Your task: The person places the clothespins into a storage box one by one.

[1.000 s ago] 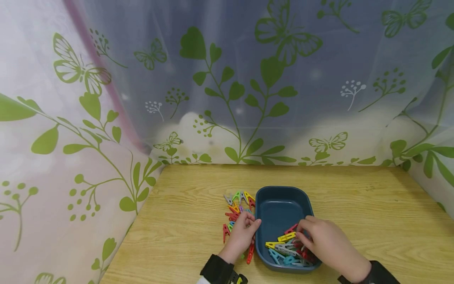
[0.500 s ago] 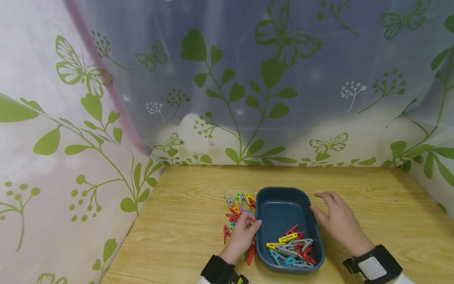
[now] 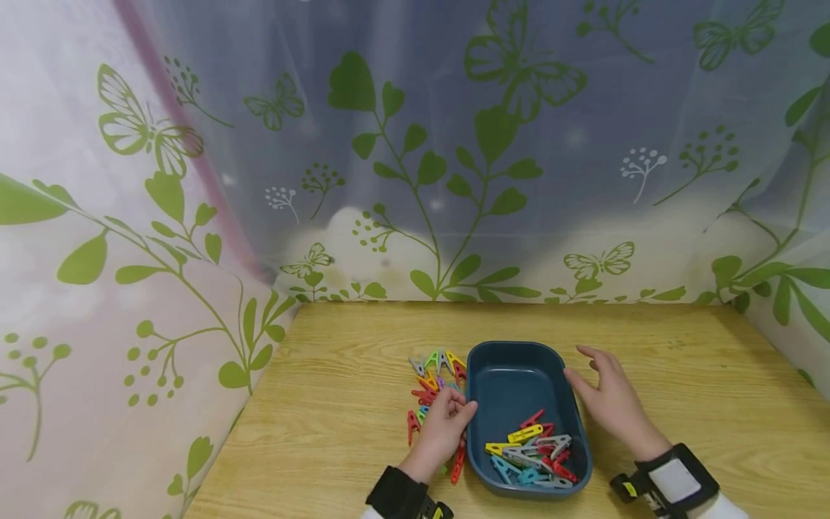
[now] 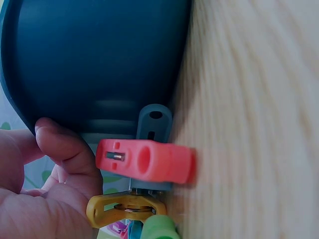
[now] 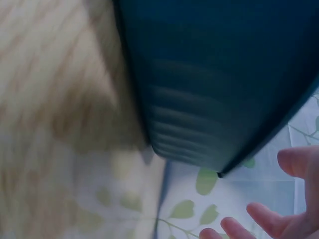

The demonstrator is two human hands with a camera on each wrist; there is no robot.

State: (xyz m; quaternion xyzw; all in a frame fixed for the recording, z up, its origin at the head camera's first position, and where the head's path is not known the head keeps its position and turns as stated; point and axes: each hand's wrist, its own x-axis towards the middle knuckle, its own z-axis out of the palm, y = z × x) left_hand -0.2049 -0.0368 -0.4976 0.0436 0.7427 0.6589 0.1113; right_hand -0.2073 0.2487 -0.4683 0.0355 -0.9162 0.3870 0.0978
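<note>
A dark blue rectangular plastic bin [image 3: 512, 382] holds several clothespins [image 3: 528, 454] in yellow, grey, red and light blue, gathered at its near end. My left hand [image 3: 441, 432] pinches the bin's left rim, its thumb over the edge and its fingers bent against the outer side. Beneath and beside that hand lies a loose pile of coloured clothespins [image 3: 426, 395]; the left wrist view shows a red clothespin [image 4: 149, 162] and a yellow clothespin [image 4: 124, 208] close to the fingers. To the bin's right, my right hand [image 3: 616, 404] has spread fingers, holds nothing, and its thumb tip is right at the rim.
The bin and the pile sit on a light wood-grain table [image 3: 350, 375]. Curtains printed with green leaves and butterflies [image 3: 428, 180] hang behind the table and along both its sides. Both wrists wear black straps.
My right hand has come out from among the clothespins in the bin, with its fingers opened, to outside the right rim. My left hand and the bin have stayed in place.
</note>
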